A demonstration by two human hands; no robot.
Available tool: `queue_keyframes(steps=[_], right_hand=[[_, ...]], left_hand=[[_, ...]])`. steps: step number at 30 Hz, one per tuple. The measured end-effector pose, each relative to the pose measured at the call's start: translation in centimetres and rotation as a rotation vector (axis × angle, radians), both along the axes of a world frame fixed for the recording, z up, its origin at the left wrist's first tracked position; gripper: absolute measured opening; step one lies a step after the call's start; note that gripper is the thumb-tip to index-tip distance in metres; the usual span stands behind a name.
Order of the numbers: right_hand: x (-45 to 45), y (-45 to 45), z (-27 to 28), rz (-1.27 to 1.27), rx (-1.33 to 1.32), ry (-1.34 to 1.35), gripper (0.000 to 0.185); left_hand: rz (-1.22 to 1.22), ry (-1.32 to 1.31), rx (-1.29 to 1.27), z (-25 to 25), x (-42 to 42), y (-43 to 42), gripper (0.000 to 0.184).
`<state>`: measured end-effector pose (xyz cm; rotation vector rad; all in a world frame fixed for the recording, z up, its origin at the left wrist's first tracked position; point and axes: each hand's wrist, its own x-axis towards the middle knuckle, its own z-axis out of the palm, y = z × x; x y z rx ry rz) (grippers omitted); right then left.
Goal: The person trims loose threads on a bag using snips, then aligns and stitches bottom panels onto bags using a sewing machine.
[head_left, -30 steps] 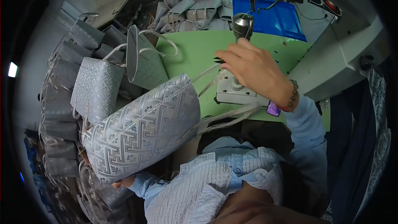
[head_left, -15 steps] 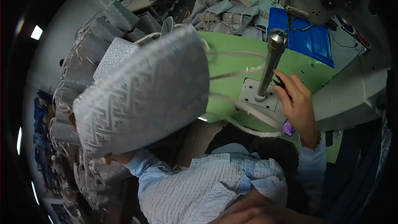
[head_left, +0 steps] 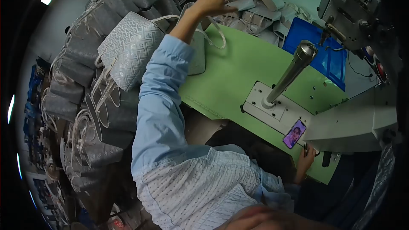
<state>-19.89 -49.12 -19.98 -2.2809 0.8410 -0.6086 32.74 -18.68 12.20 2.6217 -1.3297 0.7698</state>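
Note:
My left hand [head_left: 213,2] is raised over the far left of the green table [head_left: 238,64], fingers stretched out and holding nothing. Below it a silver-grey handbag [head_left: 197,55] stands at the table's edge, partly hidden by my forearm, with a pale strap [head_left: 220,36] looping to the right. A white-silver patterned bag [head_left: 130,47] leans left of my sleeve. At the table's near right edge, my right hand [head_left: 304,162] is closed around a small black tool [head_left: 306,148], partly hidden. Just above that hand lies a phone [head_left: 295,134] with a lit screen.
A metal post [head_left: 289,74] rises from a white plate [head_left: 272,108] on the table, beneath a sewing machine head [head_left: 353,12]. Behind it sits a blue tray [head_left: 332,66]. Grey bags [head_left: 76,64] are piled along the left, and more bags [head_left: 255,6] lie beyond the table.
The large silver bag has left my left hand and stands at the table's far left. That hand has risen and opened. My right hand has moved from the post to the near right edge.

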Motion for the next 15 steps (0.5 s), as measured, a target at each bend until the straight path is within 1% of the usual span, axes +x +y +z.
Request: queue_keyframes(steps=[2, 4, 6, 7, 9, 10, 12, 13, 15], right_hand=[[-2.6, 0.1, -1.9, -0.031, -0.005, 0.045, 0.027], [-4.3, -0.3, -3.0, -0.059, -0.016, 0.097, 0.027], [-5.1, -1.0, -4.2, -0.027, -0.125, 0.1, 0.03], [-5.4, -1.6, -4.9, -0.022, -0.122, 0.1, 0.03], [-5.6, -2.7, -6.5, -0.042, -0.39, 0.226, 0.03], [-5.4, -2.7, -7.2, -0.044, -0.39, 0.223, 0.03], [-4.7, -2.6, -7.9, -0.201, -0.579, 0.22, 0.024], [-4.1, -2.3, -7.5, -0.205, -0.581, 0.215, 0.024], [-2.6, -1.1, -6.1, -0.147, -0.458, 0.023, 0.019]], left_hand=[[0.112, 0.282, 0.072, -3.9, 0.1, 3.4, 0.092], [0.395, 0.257, 0.347, -6.3, -1.3, 7.1, 0.073], [0.412, 0.179, 0.496, -10.4, -0.8, 12.0, 0.052], [0.416, 0.179, 0.5, -12.2, -0.9, 13.3, 0.052], [0.624, 0.19, 0.402, -14.9, -1.6, 15.0, 0.041], [0.623, 0.187, 0.4, -15.6, -1.9, 15.2, 0.041], [0.471, 0.097, 0.161, -16.3, -2.4, 15.2, 0.031], [0.469, 0.092, 0.156, -16.0, -3.3, 14.7, 0.031], [0.247, 0.092, -0.005, -15.1, -5.3, 12.9, 0.024]])
